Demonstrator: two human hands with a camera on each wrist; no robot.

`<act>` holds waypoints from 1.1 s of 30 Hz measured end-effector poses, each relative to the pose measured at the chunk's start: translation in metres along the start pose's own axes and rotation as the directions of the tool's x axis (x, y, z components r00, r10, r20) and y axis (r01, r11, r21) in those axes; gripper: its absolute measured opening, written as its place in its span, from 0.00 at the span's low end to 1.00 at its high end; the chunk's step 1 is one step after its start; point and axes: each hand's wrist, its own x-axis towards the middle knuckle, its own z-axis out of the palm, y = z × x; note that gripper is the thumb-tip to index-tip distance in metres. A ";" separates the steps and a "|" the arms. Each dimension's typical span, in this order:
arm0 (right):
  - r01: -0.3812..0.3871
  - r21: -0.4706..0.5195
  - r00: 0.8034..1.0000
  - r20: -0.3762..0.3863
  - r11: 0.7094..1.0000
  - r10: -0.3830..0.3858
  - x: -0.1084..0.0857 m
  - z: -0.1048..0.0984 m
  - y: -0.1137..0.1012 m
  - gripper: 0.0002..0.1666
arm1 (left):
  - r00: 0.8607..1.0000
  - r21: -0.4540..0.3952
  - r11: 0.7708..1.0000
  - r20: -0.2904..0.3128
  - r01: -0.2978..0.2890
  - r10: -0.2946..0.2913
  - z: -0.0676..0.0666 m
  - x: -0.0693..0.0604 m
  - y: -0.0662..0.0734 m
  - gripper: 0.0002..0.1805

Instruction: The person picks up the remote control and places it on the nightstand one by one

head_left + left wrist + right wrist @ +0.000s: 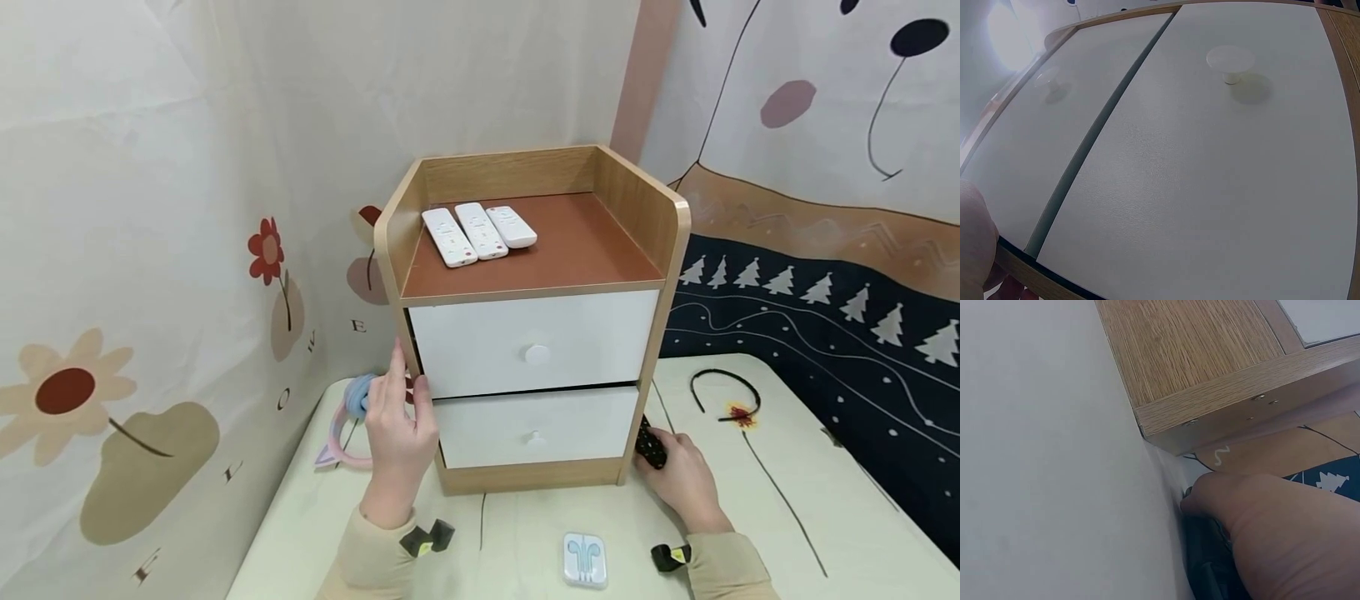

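My left hand (401,425) rests against the left side of a small wooden cabinet (532,477), its index finger and thumb fairly straight. In the left wrist view, part of that hand (974,240) shows at the cabinet's edge beside the white drawer fronts (1197,169). Low by the cabinet's right side, my right hand (684,479) holds a black remote control (651,446) with pale dots. The right wrist view shows the hand (1272,531) around a dark thing, near the cabinet's lower corner. Both drawers, the upper (480,350) and lower (487,429), are closed or nearly so.
Three white remotes, the left (450,237), middle (482,231) and right (512,227), lie on the cabinet top. Boxed earphones (585,560) lie in front. A black headband (726,372) is to the right; a pink hoop (337,442) and blue scrunchie (358,396) are left.
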 end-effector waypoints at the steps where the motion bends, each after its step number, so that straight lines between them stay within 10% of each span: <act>1: 0.003 -0.003 1.000 0.000 1.000 -0.003 0.000 0.000 0.000 0.39 | 1.000 0.001 1.000 0.000 0.000 0.000 0.000 0.000 0.000 0.33; 33: 0.006 -0.003 0.998 -0.061 1.000 -0.006 -0.002 -0.001 -0.003 0.36 | 0.999 -0.006 1.000 -0.031 -0.009 0.008 0.002 0.000 0.000 0.32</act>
